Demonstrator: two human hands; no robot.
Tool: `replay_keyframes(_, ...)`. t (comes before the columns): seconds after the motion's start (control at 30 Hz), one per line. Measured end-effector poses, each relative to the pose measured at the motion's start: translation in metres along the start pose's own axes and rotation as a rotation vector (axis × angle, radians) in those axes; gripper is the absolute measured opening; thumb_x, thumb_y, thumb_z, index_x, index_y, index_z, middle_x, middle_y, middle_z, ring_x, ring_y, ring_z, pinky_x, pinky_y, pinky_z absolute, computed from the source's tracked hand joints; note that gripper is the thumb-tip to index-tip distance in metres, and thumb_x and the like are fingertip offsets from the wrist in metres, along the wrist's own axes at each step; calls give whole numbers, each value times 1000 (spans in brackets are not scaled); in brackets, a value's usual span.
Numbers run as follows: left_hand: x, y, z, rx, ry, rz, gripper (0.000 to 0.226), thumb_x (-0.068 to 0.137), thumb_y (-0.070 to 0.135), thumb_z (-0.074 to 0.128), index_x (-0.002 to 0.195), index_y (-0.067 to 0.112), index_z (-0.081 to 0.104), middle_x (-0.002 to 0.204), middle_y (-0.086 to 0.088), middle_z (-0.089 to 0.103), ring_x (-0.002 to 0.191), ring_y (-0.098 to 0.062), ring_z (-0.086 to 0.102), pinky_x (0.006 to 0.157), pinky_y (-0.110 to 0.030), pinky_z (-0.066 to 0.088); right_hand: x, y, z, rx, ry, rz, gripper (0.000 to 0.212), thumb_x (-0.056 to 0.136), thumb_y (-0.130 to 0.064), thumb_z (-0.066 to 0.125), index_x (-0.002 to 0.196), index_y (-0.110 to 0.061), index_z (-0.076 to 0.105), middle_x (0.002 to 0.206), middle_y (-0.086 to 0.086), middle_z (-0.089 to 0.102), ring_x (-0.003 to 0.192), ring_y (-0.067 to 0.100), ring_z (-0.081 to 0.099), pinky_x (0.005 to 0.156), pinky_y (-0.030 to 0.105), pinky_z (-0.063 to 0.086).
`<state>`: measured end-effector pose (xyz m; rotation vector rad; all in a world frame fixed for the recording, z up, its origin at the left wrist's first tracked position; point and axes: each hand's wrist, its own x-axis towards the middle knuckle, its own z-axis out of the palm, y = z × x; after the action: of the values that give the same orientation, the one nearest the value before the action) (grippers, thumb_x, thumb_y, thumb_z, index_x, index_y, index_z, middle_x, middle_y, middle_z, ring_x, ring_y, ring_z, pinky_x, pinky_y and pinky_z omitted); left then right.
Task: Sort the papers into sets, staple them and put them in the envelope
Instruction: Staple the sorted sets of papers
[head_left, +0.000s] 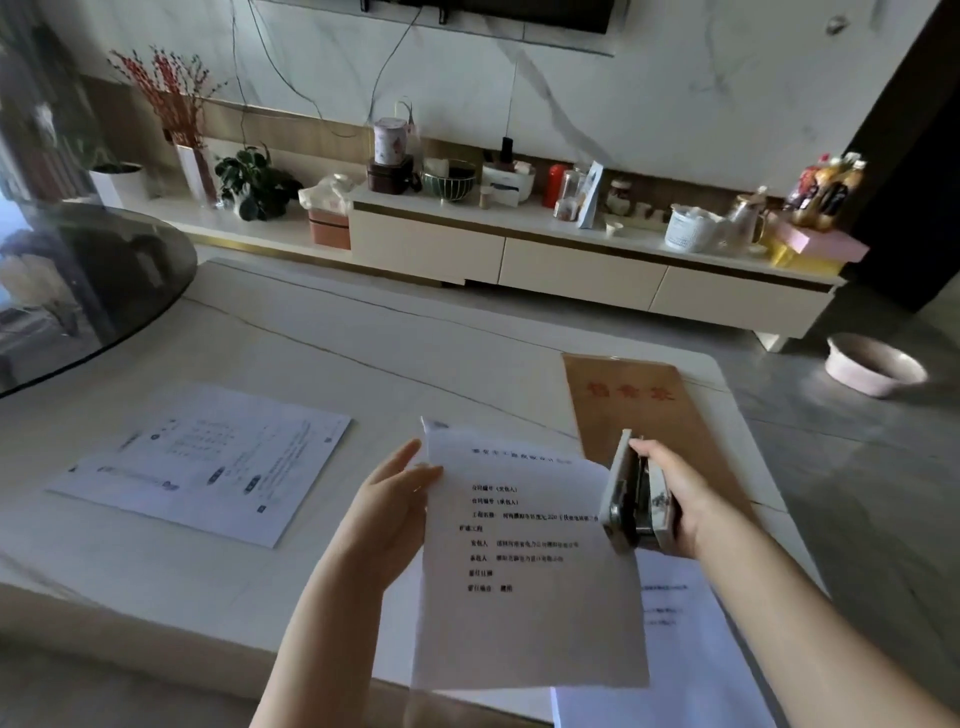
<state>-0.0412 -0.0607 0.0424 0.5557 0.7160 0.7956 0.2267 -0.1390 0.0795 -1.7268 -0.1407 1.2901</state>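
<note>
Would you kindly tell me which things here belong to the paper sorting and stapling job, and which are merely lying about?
Part of the job:
- white printed paper set, held by the left hand
- white stapler, gripped by the right hand
- brown paper envelope
- white printed sheets lying flat
- white sheets near the table edge

Just lying about:
- pink basin on the floor
- green bowl on the cabinet
- red-berry branches

**Stapler at the sheet's edge**

The left hand (387, 512) pinched a printed sheet (524, 571) above the desk (322, 364). The right hand (670, 493) gripped a stapler (631, 493) against the sheet's right edge. Beyond those fingers lay a brown envelope (639, 400).
</note>
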Motion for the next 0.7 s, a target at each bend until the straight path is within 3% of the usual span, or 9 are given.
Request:
replay_keyframes(0.07,-2,-10,9,205,-3,-6,56,93,-3,49,140,25,36,119,-14,65,100,-33,67,87,-51,52,5,-2,-13,36,45,4,37,83,-45,63,87,-9,56,75,14,60,64,25,58,68,33,48)
replay_keyframes(0.13,-3,-34,18,482,-13,-68,67,93,2,52,148,28,25,119,-6,64,99,-28,67,86,-48,53,8,-2,-24,41,109,-11,38,82,-45,64,93,-9,56,79,13,58,65,23,55,83,34,49)
replay_keyframes(0.17,-3,-50,21,573,-17,-105,69,94,4,53,150,28,20,120,-5,62,100,-27,66,85,-46,54,12,0,-30,29,144,-22,37,83,-45,64,95,-10,55,80,12,57,65,22,54,83,33,49)
replay_keyframes(0.27,7,-97,25,711,12,-214,70,94,6,53,152,22,16,123,-11,57,106,-28,62,84,-44,55,21,14,-44,-109,262,-90,36,88,-43,59,102,-10,56,86,13,58,69,25,55,62,31,43)
replay_keyframes(0.4,12,-133,35,697,32,-320,66,93,0,46,149,23,22,122,-16,57,106,-32,62,87,-52,54,32,40,-52,-441,396,-123,63,80,-58,59,113,-5,55,102,13,62,84,30,63,68,35,49)
replay_keyframes(0.53,11,-143,42,651,35,-322,64,91,-1,49,148,17,26,114,-16,59,100,-32,65,86,-46,55,31,50,-35,-697,264,-163,52,87,-55,55,110,-8,54,103,10,60,84,24,57,81,38,53)
replay_keyframes(0.63,11,-134,34,617,138,-264,50,89,-4,51,137,4,43,95,-11,60,79,-24,62,72,-34,54,32,56,-16,-968,275,-241,54,86,-56,53,114,-10,48,103,6,59,81,19,56,62,29,45)
replay_keyframes(0.7,8,-123,27,591,182,-233,41,88,-3,52,129,2,51,87,-9,59,72,-20,57,67,-30,51,37,62,-6,-1143,353,-299,52,85,-59,51,111,-14,44,99,2,57,87,21,56,63,30,41)
